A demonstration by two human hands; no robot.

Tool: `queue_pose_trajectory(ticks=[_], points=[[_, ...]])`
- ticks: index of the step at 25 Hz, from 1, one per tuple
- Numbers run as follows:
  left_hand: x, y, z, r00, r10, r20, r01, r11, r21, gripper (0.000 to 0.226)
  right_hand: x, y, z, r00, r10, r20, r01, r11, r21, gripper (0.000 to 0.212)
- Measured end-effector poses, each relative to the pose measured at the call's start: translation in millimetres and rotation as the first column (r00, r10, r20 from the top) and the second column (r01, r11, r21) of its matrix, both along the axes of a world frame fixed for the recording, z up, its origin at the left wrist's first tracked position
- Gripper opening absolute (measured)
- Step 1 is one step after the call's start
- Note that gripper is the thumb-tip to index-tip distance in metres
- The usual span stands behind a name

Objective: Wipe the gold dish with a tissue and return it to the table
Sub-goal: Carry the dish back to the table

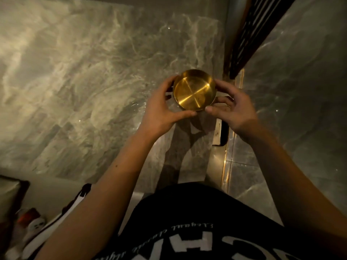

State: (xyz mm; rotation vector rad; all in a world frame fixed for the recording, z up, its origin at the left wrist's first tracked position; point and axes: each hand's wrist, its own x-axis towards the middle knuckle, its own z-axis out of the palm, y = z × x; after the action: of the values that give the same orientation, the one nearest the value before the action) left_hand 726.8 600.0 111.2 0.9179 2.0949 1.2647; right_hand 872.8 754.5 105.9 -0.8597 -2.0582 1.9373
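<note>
A round, shallow gold dish with a low rim is held up over the marble table, its shiny inside facing me and empty. My left hand grips its left edge, thumb on the near rim and fingers curled behind. From the other side my right hand clasps the right edge, thumb tip at the near rim. Small pale bits show under the fingers on both sides of the dish; I cannot tell whether they are tissue.
A dark slatted panel runs along the table's right edge, beside a gold strip and glossy marble floor. A white and black object lies below my right hand. At bottom left are a cushion and black-and-white items.
</note>
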Motion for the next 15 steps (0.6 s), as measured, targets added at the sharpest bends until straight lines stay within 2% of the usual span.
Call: queue_pose_trajectory(ticks=[3,8,15], points=[[-4,-24,7,0.997,0.075,-0.014,-0.075,0.997,0.008,0.099,-13,-17,6,0.997,0.079,0.004,-0.08,0.993,0.082,0.079],[-28,-54,9,0.994,0.109,-0.021,-0.109,0.994,0.029,0.101,-40,-41,10,0.995,0.103,0.003,-0.101,0.966,0.239,0.078],[-142,-135,-6,0.99,0.137,-0.019,-0.136,0.989,0.064,0.1,-160,-120,6,0.995,0.086,0.06,-0.101,0.94,0.327,0.078]])
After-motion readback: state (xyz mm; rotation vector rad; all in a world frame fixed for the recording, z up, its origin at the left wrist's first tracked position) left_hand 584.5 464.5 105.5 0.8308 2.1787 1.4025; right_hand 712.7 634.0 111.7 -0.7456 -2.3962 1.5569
